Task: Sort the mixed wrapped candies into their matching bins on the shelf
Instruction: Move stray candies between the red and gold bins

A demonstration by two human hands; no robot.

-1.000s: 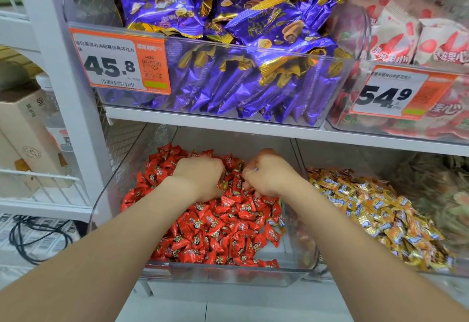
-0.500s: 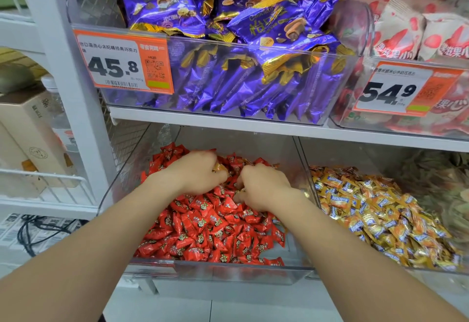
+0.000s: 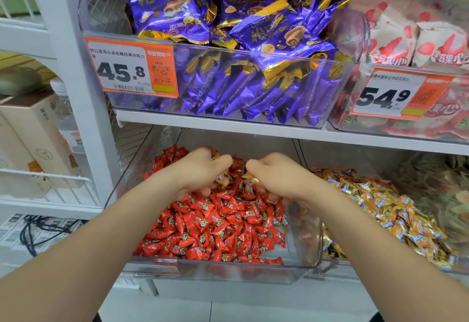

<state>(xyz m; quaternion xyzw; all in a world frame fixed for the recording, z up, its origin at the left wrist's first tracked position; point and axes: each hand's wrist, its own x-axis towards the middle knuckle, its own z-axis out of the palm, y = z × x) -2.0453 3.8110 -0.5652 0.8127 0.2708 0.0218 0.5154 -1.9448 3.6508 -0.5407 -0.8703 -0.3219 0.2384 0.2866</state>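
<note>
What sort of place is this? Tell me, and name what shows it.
Most likely a shop's sweets aisle: clear bins of loose red candies and purple packets on a white shelf, an orange price tag reading 45.8 with a barcode, and another reading 54.9.

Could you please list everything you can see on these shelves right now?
bins: at least four, clear, two per shelf
purple packets: many, purple-gold, upper left bin
strawberry packets: several, white-red, upper right bin
price tags: two, orange-white, upper bin fronts
red candies: many, red, lower left bin
gold candies: many, gold, lower right bin
stray candies: few, gold, in both hands
boxes: two, tan, left rack
cable: one, black, bottom left
left hand: one, grips stray candies over red candies
right hand: one, grips stray candies beside it
</note>
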